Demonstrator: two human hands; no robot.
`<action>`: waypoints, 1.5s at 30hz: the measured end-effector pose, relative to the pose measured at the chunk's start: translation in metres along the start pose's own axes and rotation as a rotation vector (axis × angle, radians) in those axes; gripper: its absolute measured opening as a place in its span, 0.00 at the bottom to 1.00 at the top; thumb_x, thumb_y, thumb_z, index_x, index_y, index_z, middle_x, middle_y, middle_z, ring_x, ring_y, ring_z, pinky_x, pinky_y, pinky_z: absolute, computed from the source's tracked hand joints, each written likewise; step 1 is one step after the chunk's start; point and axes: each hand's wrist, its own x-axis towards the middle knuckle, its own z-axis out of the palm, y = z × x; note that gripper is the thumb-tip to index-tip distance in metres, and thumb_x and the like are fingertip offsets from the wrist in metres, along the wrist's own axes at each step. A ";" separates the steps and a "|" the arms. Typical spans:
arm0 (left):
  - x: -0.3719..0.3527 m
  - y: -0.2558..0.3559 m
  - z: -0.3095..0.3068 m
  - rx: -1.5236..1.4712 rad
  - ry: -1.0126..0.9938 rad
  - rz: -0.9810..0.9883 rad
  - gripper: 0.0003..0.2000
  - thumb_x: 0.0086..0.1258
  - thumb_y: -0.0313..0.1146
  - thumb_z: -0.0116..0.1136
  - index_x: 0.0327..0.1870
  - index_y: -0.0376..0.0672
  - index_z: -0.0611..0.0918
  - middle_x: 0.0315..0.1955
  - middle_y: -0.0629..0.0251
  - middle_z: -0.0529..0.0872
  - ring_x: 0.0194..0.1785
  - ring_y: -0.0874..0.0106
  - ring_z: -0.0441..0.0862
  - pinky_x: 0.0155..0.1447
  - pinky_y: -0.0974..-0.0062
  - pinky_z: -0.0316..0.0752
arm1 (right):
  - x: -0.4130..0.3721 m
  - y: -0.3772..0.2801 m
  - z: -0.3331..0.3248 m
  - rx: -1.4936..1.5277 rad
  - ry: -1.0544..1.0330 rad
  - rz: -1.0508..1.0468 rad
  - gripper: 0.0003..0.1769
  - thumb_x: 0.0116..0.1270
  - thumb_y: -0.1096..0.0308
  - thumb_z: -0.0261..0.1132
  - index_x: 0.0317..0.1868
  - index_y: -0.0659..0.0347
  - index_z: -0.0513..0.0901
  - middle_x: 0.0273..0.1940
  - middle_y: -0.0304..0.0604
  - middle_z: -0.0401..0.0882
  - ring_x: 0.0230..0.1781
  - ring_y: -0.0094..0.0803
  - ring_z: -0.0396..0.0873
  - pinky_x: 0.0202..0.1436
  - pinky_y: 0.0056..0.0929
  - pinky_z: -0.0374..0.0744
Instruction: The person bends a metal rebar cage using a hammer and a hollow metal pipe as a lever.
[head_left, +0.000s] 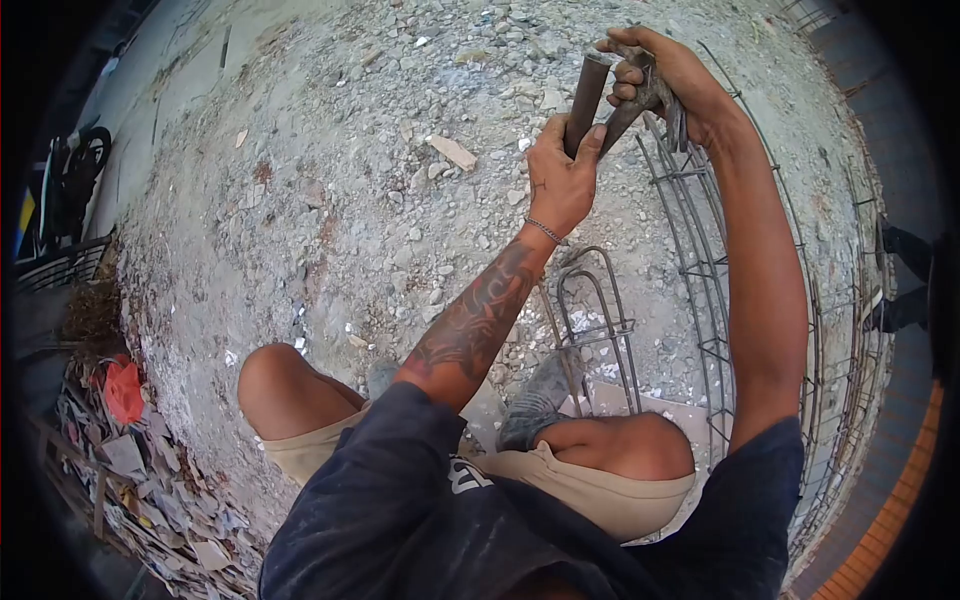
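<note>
My left hand is closed on a dark round metal bar, its blunt end pointing up and away. A second dark bar slants up from the left thumb to my right hand, so the two form a narrow V. The right fingers curl around the upper part of that slanted bar, where a grey, cloth-like piece hangs below the palm. How the two bars join is hidden by the left hand. Both hands are held out at arm's length over the ground.
Bent rebar stirrups stand near my right knee. Long rebar cages run along the right side. Rubble covers the ground. Debris with a red plastic bag lies at left. Another person's legs show at far right.
</note>
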 end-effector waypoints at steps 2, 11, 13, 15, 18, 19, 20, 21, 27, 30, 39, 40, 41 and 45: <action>0.002 0.001 0.002 0.034 -0.018 0.009 0.14 0.61 0.39 0.57 0.34 0.35 0.74 0.19 0.63 0.75 0.24 0.76 0.70 0.29 0.74 0.67 | -0.004 -0.012 0.001 -0.219 -0.017 0.104 0.19 0.67 0.55 0.47 0.40 0.64 0.72 0.18 0.34 0.72 0.22 0.26 0.78 0.32 0.25 0.79; 0.048 0.028 0.016 -0.088 -0.187 0.186 0.15 0.68 0.43 0.48 0.28 0.40 0.74 0.20 0.73 0.76 0.21 0.85 0.68 0.23 0.86 0.61 | 0.013 0.010 -0.007 -0.483 0.073 -0.188 0.15 0.60 0.62 0.54 0.26 0.67 0.77 0.18 0.36 0.72 0.17 0.21 0.67 0.23 0.21 0.65; 0.043 0.030 0.011 -0.046 -0.176 0.205 0.15 0.68 0.41 0.49 0.29 0.37 0.75 0.20 0.69 0.79 0.24 0.83 0.73 0.28 0.84 0.66 | 0.008 0.014 -0.002 -0.476 0.076 -0.179 0.15 0.60 0.62 0.54 0.26 0.67 0.77 0.18 0.36 0.72 0.17 0.21 0.68 0.23 0.22 0.66; 0.041 0.028 0.011 0.006 -0.137 0.238 0.17 0.69 0.43 0.46 0.28 0.35 0.75 0.18 0.68 0.79 0.23 0.80 0.75 0.29 0.82 0.69 | -0.001 0.015 0.005 -0.483 0.089 -0.181 0.14 0.59 0.63 0.54 0.24 0.67 0.77 0.17 0.39 0.72 0.17 0.22 0.69 0.21 0.23 0.66; 0.039 0.026 0.001 0.066 -0.113 0.237 0.20 0.70 0.46 0.43 0.27 0.36 0.74 0.16 0.68 0.77 0.21 0.81 0.72 0.26 0.81 0.66 | -0.019 0.016 0.023 -0.622 0.101 -0.355 0.14 0.58 0.65 0.54 0.24 0.68 0.76 0.16 0.41 0.72 0.16 0.22 0.70 0.20 0.24 0.65; 0.041 0.020 -0.001 0.061 -0.086 0.234 0.22 0.70 0.48 0.41 0.26 0.36 0.74 0.15 0.68 0.75 0.21 0.80 0.70 0.25 0.79 0.65 | -0.018 0.025 0.025 -0.701 0.121 -0.567 0.13 0.56 0.65 0.54 0.24 0.67 0.76 0.18 0.45 0.73 0.16 0.26 0.71 0.19 0.26 0.66; 0.042 0.016 -0.005 0.067 -0.088 0.225 0.22 0.70 0.48 0.41 0.26 0.36 0.74 0.15 0.68 0.75 0.21 0.80 0.70 0.25 0.79 0.65 | -0.017 0.028 0.028 -0.693 0.119 -0.560 0.13 0.56 0.65 0.54 0.24 0.67 0.76 0.18 0.45 0.73 0.16 0.26 0.71 0.19 0.26 0.66; 0.043 0.013 -0.008 0.091 -0.060 0.303 0.22 0.70 0.48 0.42 0.25 0.36 0.74 0.16 0.68 0.75 0.22 0.80 0.70 0.26 0.79 0.65 | -0.021 0.027 0.034 -0.891 0.155 -0.622 0.12 0.55 0.65 0.53 0.25 0.64 0.78 0.23 0.50 0.76 0.21 0.38 0.74 0.26 0.32 0.71; 0.037 0.024 -0.019 0.224 0.068 0.408 0.20 0.69 0.47 0.45 0.27 0.36 0.75 0.17 0.66 0.75 0.22 0.79 0.69 0.26 0.76 0.64 | -0.049 0.018 0.061 -0.622 0.305 -0.307 0.19 0.51 0.59 0.56 0.26 0.72 0.77 0.25 0.61 0.76 0.29 0.54 0.77 0.35 0.40 0.76; 0.035 0.029 -0.022 0.301 0.047 0.293 0.21 0.68 0.47 0.46 0.24 0.36 0.74 0.16 0.67 0.74 0.22 0.79 0.67 0.26 0.77 0.64 | -0.063 0.021 0.061 -0.558 0.319 -0.278 0.24 0.51 0.56 0.57 0.25 0.76 0.75 0.24 0.64 0.75 0.30 0.56 0.77 0.35 0.42 0.76; 0.023 0.037 -0.029 0.158 0.136 0.262 0.24 0.65 0.52 0.49 0.20 0.37 0.72 0.12 0.66 0.72 0.18 0.77 0.66 0.23 0.74 0.64 | -0.107 0.028 0.072 -1.315 0.340 -1.093 0.07 0.51 0.74 0.58 0.32 0.67 0.75 0.24 0.57 0.71 0.27 0.50 0.72 0.31 0.39 0.71; 0.018 0.037 -0.031 0.163 0.140 0.260 0.24 0.64 0.52 0.49 0.20 0.37 0.72 0.12 0.66 0.72 0.18 0.77 0.66 0.23 0.73 0.64 | -0.118 0.029 0.080 -1.314 0.328 -1.090 0.07 0.51 0.74 0.58 0.32 0.67 0.75 0.24 0.57 0.71 0.27 0.50 0.72 0.31 0.39 0.71; 0.017 0.038 -0.030 0.161 0.150 0.265 0.24 0.64 0.52 0.49 0.20 0.36 0.72 0.12 0.65 0.72 0.18 0.77 0.66 0.23 0.73 0.64 | -0.130 0.029 0.087 -0.924 0.377 -0.792 0.09 0.53 0.73 0.58 0.35 0.67 0.75 0.24 0.56 0.71 0.26 0.47 0.72 0.32 0.37 0.71; 0.020 0.030 -0.028 0.106 0.185 0.315 0.24 0.64 0.53 0.49 0.22 0.36 0.73 0.10 0.63 0.71 0.16 0.75 0.65 0.23 0.73 0.63 | -0.183 0.033 0.105 -0.481 0.370 -0.409 0.16 0.56 0.69 0.58 0.43 0.68 0.72 0.23 0.48 0.73 0.22 0.33 0.73 0.27 0.29 0.71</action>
